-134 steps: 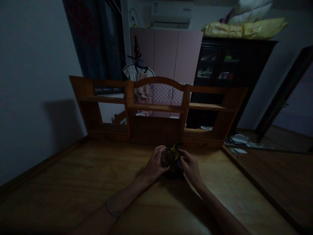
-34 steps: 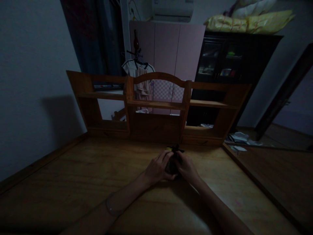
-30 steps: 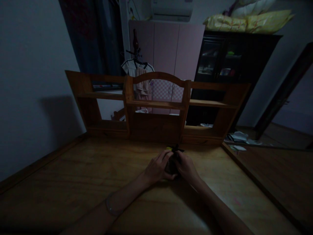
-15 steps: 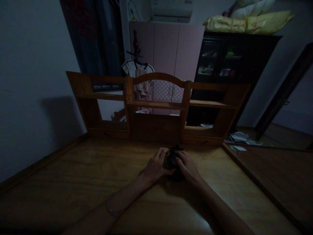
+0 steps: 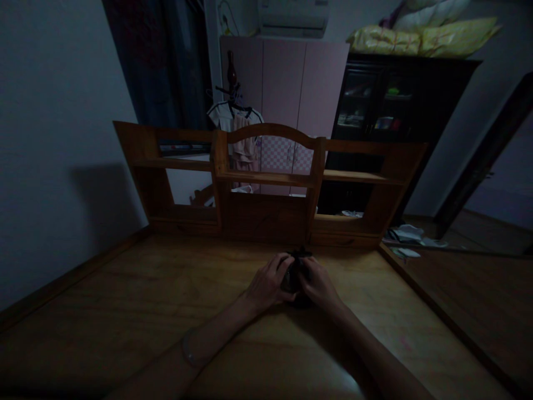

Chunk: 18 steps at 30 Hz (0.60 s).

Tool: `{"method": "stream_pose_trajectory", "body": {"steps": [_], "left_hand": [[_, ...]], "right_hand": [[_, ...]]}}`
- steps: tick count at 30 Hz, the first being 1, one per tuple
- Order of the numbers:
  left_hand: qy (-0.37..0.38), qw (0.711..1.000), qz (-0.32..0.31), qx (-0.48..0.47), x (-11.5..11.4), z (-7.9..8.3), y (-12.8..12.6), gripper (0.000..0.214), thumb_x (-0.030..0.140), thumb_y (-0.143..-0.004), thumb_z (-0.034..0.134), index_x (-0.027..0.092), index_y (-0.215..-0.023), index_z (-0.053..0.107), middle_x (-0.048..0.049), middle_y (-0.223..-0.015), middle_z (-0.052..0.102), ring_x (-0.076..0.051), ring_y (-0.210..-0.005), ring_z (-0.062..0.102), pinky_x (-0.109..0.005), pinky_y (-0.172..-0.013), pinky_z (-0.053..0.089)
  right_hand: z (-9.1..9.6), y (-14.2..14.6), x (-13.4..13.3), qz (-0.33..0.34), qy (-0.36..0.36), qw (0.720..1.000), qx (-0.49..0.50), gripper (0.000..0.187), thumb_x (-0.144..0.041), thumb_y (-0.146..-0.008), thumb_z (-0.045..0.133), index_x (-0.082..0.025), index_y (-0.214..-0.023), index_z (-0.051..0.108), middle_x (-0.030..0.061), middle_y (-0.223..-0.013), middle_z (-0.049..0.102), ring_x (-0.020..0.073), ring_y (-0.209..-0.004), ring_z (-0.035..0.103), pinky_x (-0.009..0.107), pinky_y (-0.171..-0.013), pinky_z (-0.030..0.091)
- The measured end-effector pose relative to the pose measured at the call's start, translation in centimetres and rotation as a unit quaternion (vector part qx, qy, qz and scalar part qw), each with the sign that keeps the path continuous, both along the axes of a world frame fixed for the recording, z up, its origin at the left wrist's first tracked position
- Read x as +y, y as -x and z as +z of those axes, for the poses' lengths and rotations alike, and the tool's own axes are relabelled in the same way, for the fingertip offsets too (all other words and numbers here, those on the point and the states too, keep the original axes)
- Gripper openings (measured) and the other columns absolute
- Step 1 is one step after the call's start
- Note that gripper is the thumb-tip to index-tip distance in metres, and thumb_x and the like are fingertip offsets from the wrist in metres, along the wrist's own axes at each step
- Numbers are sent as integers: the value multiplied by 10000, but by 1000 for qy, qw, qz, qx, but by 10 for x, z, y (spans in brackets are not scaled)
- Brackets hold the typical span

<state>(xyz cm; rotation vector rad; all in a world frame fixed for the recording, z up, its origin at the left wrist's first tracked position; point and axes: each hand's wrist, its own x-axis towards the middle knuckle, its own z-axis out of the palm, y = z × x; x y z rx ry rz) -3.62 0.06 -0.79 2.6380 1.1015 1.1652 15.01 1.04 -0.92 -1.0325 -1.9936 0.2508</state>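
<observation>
Left hand (image 5: 267, 281) and right hand (image 5: 318, 282) both grasped a dark object (image 5: 292, 279).
It sat low between them, over the wooden tabletop (image 5: 166, 294) — the left probably cupping to steady it, the right pressed to its other side. Beyond, I saw an open wooden shelf (image 5: 266, 178), then a pink wardrobe (image 5: 283, 83) — all dimly lit.

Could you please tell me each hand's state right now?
Left hand: closed around a dark object, holding it.
Right hand: closed on the same object's right side, fingertips partly hidden.
</observation>
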Motion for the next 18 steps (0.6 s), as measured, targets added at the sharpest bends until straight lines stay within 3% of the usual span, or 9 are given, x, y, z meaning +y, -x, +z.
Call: {"method": "stream_pose_trajectory", "body": {"steps": [5, 18], "left_hand": [[-12, 1000, -2, 14, 1, -2, -1, 873, 339, -611, 793, 264, -1339, 316, -107, -1311, 428, -297, -1205, 466, -435, -951, 484], [9, 1000, 0, -5, -3, 4, -4, 841, 351, -611, 794, 259, -1315, 342, -91, -1285, 452, -284, -1175, 487, -410, -942, 483]], "right_hand": [[2, 4, -1, -1, 1, 1000, 6, 257, -84, -804, 486, -201, -1010, 585, 77, -1000, 617, 217, -962, 567, 349, -840, 467], [-3, 5, -2, -43, -15, 997, -63, 216, -114, -888, 401, -175, -1026, 556, 102, -1016, 596, 218, -952, 555, 356, -846, 456]]}}
